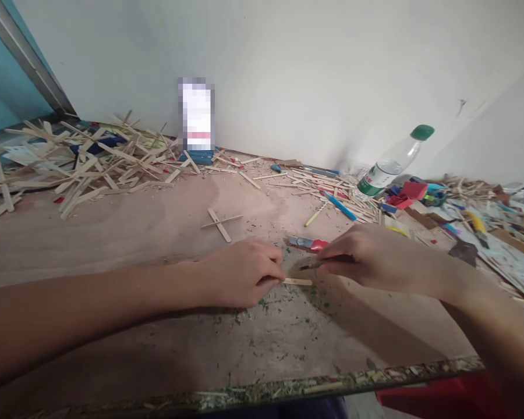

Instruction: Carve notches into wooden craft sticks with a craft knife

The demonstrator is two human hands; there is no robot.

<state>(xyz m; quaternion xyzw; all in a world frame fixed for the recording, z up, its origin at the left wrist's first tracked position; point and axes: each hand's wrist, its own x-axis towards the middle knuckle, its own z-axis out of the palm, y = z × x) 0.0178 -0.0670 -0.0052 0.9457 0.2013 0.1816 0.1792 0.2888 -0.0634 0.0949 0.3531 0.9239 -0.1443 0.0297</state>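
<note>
My left hand [248, 272] is closed on a flat wooden craft stick [299, 282], which sticks out to the right past its fingertips. My right hand [367, 256] pinches a thin, dark, pen-like tool [310, 266]; the narrow tip points left, just above the stick. Whether the tip touches the wood I cannot tell. Just beyond the right fingers lies a red utility knife [308, 242] with its blade out, its rear end hidden by that hand. Two crossed craft sticks [220, 226] lie on the tabletop [157, 337] beyond my left hand.
Crossed wooden sticks [109, 163] are heaped at the back left beside an upright blurred phone [196, 116]. Loose sticks [297, 186], a blue pen [340, 206], a drill bit [315, 214] and a tilted bottle [390, 166] lie behind my right hand. Clutter [463, 209] covers the right side.
</note>
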